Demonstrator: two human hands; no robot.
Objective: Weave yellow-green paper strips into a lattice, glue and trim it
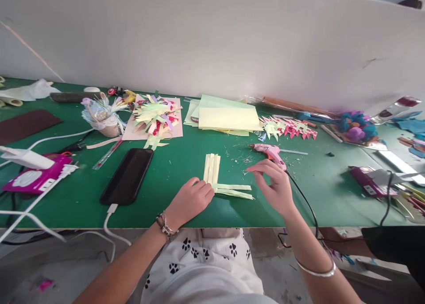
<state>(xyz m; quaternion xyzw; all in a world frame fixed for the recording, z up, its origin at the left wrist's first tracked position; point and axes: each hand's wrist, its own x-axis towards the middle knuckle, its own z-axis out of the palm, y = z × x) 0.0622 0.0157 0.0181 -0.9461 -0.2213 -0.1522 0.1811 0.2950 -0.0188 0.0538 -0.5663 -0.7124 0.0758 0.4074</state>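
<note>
Pale yellow paper strips [212, 169] lie on the green tabletop, several side by side pointing away from me, with others [234, 189] running off to the right at their near end. My left hand [192, 197] presses down on the corner where they meet, fingers curled over the paper. To the right, my right hand [274, 186] hovers above the table with thumb and fingertips drawn together; a tiny pale bit seems to be at the tips, too small to name. Just beyond that hand rests a pink glue gun [270, 151], its nozzle pointing left.
A black phone [128, 175] on a white cable lies left. Behind are stacked paper sheets [229, 118], a heap of coloured strips [157, 115] and folded paper chains [292, 127]. Magenta power strips [38, 175] stand at both sides. A co-worker's arm [345, 242] shows at right.
</note>
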